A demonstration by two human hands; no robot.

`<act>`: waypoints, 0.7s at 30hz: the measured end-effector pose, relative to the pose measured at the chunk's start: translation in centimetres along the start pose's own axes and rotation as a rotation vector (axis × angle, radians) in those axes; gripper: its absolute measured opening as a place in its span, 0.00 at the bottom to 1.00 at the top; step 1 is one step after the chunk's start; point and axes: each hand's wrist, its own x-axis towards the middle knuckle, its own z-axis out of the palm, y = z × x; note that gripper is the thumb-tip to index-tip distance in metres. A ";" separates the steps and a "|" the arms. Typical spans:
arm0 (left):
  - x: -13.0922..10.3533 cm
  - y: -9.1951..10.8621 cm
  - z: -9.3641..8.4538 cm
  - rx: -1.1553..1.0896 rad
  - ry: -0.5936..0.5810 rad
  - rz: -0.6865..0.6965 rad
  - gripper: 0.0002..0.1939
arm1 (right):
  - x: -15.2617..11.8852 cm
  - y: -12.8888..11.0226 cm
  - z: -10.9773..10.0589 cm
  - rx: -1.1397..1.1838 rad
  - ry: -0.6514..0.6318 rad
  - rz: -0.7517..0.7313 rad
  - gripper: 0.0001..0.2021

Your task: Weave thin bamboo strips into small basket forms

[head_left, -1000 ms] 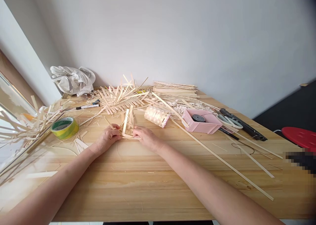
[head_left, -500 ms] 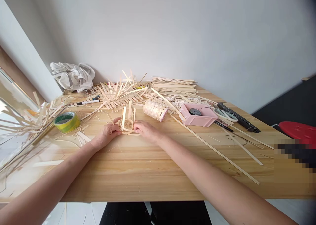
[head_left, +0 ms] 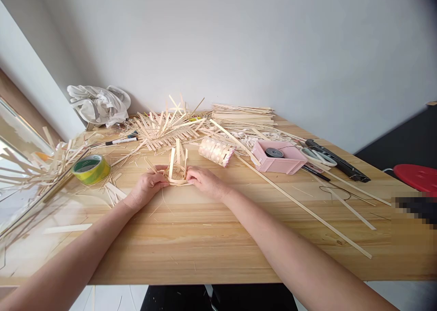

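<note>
Grained wooden table (head_left: 191, 247); left of centre, your left hand (head_left: 149, 184) and right hand (head_left: 206, 181) pinch a strip weave (head_left: 176, 182) between them. Your grip hides its sides; flat slats (head_left: 171, 163) stand upright, interlacing indistinct.

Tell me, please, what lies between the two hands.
In the head view, a partly woven piece of pale strips lies between the left hand and the right hand.

I see crumpled white cloth (head_left: 99, 105) near the wall (head_left: 218, 47), yellow-green tape roll (head_left: 92, 176) on bench (head_left: 218, 238), pink bin (head_left: 282, 165) holding dark spool (head_left: 274, 152), red seat (head_left: 414, 177) far right
</note>
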 end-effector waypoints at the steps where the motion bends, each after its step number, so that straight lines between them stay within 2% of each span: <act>1: -0.1 -0.1 0.0 -0.009 0.019 -0.028 0.09 | 0.0 -0.1 -0.1 0.012 0.004 -0.002 0.10; 5: -0.2 0.0 0.0 -0.083 0.055 -0.129 0.08 | -0.2 -0.6 -0.3 0.051 0.018 -0.003 0.10; 13: 0.0 0.7 0.0 -0.252 0.125 -0.247 0.08 | -0.1 -1.0 -0.3 0.207 0.100 0.028 0.08; 18: 0.1 1.6 -0.3 -0.389 0.188 -0.361 0.13 | -0.1 -1.5 -0.3 0.284 0.180 0.061 0.06; 21: 0.0 2.2 -0.4 -0.471 0.187 -0.380 0.14 | -0.1 -1.8 -0.5 0.329 0.219 0.085 0.05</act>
